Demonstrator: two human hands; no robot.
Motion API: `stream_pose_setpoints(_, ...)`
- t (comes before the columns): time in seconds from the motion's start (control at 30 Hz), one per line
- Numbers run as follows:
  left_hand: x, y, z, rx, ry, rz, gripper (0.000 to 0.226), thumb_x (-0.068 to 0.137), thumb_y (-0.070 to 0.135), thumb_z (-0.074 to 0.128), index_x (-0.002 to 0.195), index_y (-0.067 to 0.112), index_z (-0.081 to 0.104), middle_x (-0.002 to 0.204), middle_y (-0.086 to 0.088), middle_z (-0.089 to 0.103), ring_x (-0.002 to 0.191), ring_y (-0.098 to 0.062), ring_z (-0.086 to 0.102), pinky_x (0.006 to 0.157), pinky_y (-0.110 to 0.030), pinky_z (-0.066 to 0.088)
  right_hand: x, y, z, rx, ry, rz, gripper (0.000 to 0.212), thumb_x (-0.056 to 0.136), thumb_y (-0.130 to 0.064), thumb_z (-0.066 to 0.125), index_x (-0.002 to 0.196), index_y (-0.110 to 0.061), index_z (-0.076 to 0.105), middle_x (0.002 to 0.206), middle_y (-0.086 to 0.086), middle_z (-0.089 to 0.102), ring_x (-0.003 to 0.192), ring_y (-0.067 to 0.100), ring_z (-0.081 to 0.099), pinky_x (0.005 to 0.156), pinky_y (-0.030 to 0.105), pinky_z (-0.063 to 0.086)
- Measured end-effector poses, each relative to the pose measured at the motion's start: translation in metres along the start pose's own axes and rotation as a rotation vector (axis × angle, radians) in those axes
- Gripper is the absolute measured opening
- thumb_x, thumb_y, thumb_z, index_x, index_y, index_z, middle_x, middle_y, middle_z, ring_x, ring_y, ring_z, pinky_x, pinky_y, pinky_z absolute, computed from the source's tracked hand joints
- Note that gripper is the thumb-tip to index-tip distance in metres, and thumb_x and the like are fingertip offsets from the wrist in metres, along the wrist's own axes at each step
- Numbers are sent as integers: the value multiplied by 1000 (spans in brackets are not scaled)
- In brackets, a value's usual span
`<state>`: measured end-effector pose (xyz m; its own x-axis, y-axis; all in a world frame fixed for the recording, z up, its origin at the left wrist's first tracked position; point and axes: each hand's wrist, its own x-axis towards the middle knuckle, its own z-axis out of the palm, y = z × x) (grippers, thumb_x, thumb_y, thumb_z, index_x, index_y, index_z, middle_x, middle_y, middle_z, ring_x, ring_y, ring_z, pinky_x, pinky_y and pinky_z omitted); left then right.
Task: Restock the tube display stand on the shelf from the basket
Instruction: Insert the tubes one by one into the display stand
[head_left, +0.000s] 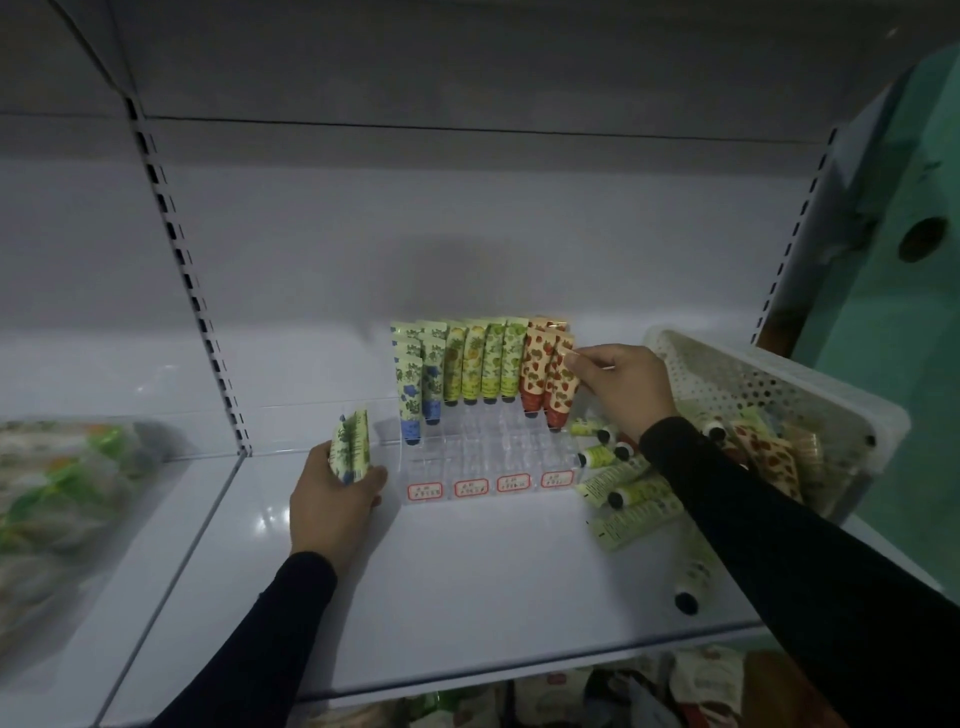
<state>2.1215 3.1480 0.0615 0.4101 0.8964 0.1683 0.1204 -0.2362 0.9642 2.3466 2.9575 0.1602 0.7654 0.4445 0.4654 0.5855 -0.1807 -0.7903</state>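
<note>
The right hand (618, 387) pinches the top crimp of a strawberry tube (561, 387) between thumb and fingertips, the tube standing nearly upright, cap down, at the right end of the clear display stand (493, 457). Its long axis runs up and down with a slight lean to the left, and its cap sits at or just inside a slot in the rightmost column; whether it is fully seated cannot be told. The left hand (335, 493) grips two or so green-patterned tubes (352, 447) in a bundle, upright, just beside the near left corner of the stand. These lie left of the blue-capped column (415, 395), which is only partly filled, so the left hand looks the nearer one to feed that side, while the right is nearer the supply. The far rows hold blue, yellow-green and strawberry tubes side by side; the near rows of slots, behind the four red-bordered labels (491, 486), stand unfilled. Loose tubes (628, 499) lie on their sides on the white shelf (467, 582), right of the stand, spilling from the tilted white basket (779, 384) at the far right, which holds more. Packaged goods (62, 478) sit blurred on the neighbouring shelf to the left, and a green wall (914, 312) bounds the right.
</note>
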Motion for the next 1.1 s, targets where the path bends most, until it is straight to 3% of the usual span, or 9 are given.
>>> stream_pose_setpoints(0.13,1,0,0,7,0,-4,30,84,16,70,111,19,57,92,-3,69,67,-18,67,52,-17,44,1,1,-1,-33,-2,-7,23,91,-28,66,103,-11,75,92,-6,71,82,3,64,80,16,49)
stream_pose_setpoints(0.3,0,1,1,22,3,3,29,85,16,70,110,17,57,91,-3,68,67,-17,67,51,-16,43,3,1,1,-82,47,-14,21,87,-28,71,97,-11,76,88,-4,72,76,0,62,71,6,43)
stream_pose_setpoints(0.57,4,-3,0,6,0,-9,26,82,16,71,105,18,58,88,-5,69,65,-18,68,57,-24,46,-4,-1,8,-165,86,-87,23,89,-30,68,92,-10,77,91,-1,75,81,7,66,74,16,48)
stream_pose_setpoints(0.7,2,-2,0,12,3,-3,26,82,17,71,104,18,58,88,-4,69,66,-18,67,56,-22,45,-3,0,5,-178,82,-72,24,90,-31,67,94,-9,76,92,-1,75,78,4,64,67,1,40)
stream_pose_setpoints(1.1,1,-2,1,-4,2,12,25,83,15,71,105,16,58,88,-5,68,65,-18,66,55,-22,46,4,2,9,-167,66,-47,22,88,-32,68,96,-12,76,93,-3,74,81,4,64,66,-3,38)
